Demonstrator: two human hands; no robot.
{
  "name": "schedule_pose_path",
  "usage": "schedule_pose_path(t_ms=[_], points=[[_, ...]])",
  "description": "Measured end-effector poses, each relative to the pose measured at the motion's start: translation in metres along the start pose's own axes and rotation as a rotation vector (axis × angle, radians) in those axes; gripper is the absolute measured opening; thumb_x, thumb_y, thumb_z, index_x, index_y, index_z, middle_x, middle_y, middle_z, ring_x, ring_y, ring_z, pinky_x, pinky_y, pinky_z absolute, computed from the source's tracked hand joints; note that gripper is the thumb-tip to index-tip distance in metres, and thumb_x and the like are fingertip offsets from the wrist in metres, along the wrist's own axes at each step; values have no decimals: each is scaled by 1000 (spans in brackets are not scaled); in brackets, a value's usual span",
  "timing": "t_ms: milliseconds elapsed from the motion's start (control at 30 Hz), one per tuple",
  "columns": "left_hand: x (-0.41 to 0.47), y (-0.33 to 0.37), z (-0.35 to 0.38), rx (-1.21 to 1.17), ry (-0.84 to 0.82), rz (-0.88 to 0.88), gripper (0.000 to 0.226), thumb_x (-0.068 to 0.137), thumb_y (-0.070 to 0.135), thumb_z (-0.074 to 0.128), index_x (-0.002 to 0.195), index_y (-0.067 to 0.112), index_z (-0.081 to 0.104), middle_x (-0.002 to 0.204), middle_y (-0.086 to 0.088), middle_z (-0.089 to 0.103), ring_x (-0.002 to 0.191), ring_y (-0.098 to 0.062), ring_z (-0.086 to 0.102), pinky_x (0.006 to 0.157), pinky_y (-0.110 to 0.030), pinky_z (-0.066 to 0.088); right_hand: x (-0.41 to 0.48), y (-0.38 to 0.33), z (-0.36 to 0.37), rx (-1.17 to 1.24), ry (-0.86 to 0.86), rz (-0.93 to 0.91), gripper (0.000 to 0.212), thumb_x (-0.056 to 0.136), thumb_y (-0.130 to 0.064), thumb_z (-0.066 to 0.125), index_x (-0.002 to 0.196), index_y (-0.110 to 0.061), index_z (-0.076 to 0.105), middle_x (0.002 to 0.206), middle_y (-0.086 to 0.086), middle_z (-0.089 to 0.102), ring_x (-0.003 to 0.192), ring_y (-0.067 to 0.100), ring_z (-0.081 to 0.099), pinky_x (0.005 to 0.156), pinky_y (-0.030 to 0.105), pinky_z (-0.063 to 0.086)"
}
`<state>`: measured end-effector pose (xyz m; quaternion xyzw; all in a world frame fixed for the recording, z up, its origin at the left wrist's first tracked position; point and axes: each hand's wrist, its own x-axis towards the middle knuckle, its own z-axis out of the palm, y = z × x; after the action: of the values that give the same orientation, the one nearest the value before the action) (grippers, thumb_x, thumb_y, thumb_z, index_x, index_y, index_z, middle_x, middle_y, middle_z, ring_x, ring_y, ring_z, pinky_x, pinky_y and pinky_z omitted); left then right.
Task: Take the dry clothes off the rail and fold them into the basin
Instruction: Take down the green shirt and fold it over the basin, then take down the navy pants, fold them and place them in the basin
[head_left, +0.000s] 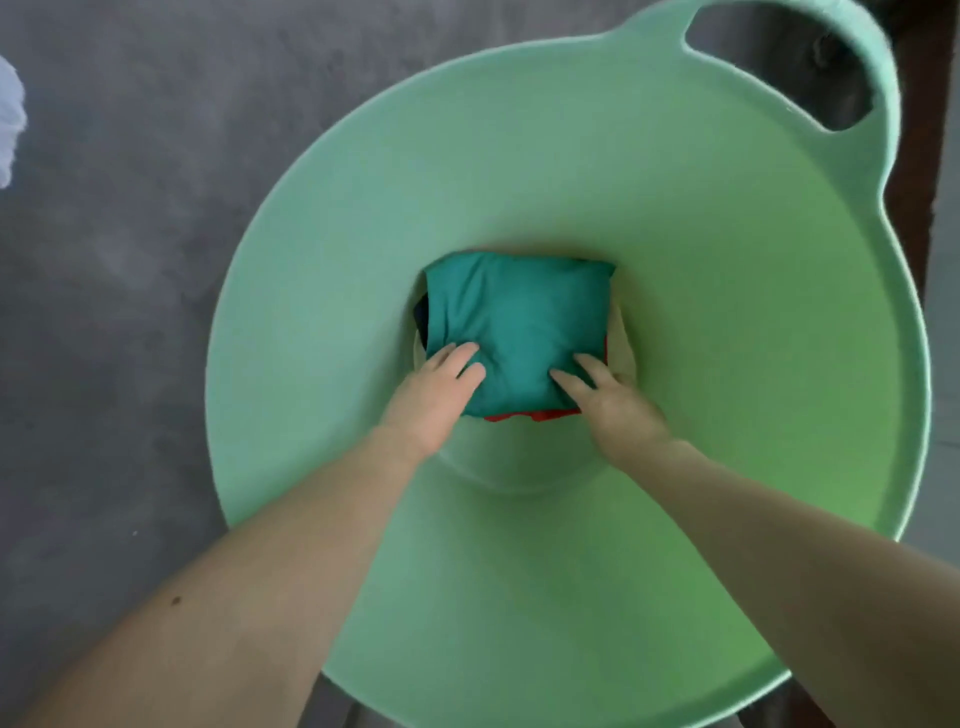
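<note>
Head view, writing: no brand, label or readable text shows on any surface.
Head view, basin: the pale green basin (675, 218) fills most of the picture; it is round, with deep sloping walls and one loop handle (831, 73) at the top right.
Head view, folded clothes: a teal folded garment (519, 317) lies on top of a small stack at the bottom of the basin. Under it a red cloth (535, 415) shows at the near edge, a dark cloth (420, 317) at the left edge, and a pale cloth (623, 348) at the right edge.
Head view, left hand: the left hand (436, 389) reaches down from the lower left, forearm bare, palm down on the near left corner of the teal garment; the fingers are slightly apart and press flat on the cloth, not closed around it.
Head view, right hand: the right hand (613, 400) reaches in from the lower right and rests on the near right corner; its fingers are spread and lie on the cloth, the outer ones over the edge.
Head view, free room: the basin walls are bare all around the stack.
Head view, edges: grey floor (114, 260) lies to the left of the basin; a white cloth (10, 119) shows at the left border, well apart from the basin.
</note>
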<state>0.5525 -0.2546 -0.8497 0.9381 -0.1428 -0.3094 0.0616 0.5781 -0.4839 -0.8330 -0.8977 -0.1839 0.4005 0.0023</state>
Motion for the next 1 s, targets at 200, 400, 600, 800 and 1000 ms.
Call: schedule_pose_path(t_ms=[200,400,600,800,1000], points=[[1,6,-32,-82,-68,-69,41,81,-2,54,120,9,48,150,-7,26,136,-28,30,102,-43,40,-2,6,-18,141,-51,9,75,83,9,49,146,-28,30,156,1,15,124,26,49,99,32,47],[-20,29,-91,-185,-38,-175,26,85,1,50,109,9,58,119,-9,51,106,-31,52,89,-41,47,-36,-14,-68,379,3,120,44,88,-4,53,128,-23,57,139,4,46,121,25,49,98,33,46],[-69,50,-169,-426,67,-241,22,88,6,51,104,15,63,111,-5,64,102,-27,59,87,-35,48,-99,-57,-138,705,96,81,31,88,-9,50,110,-21,67,105,-3,69,98,12,64,86,21,46],[-149,66,-251,-643,212,-263,12,88,10,55,90,14,66,93,-1,70,89,-22,62,78,-29,46,-178,-108,-202,1123,222,57,19,88,-5,57,99,-17,67,91,3,66,64,3,59,49,8,45],[-230,62,-329,-719,312,-301,15,82,7,59,77,20,61,83,-3,70,80,-23,63,77,-33,50,-251,-147,-275,1088,250,-17,22,87,-9,56,86,-30,63,90,4,68,73,14,59,53,21,49]])
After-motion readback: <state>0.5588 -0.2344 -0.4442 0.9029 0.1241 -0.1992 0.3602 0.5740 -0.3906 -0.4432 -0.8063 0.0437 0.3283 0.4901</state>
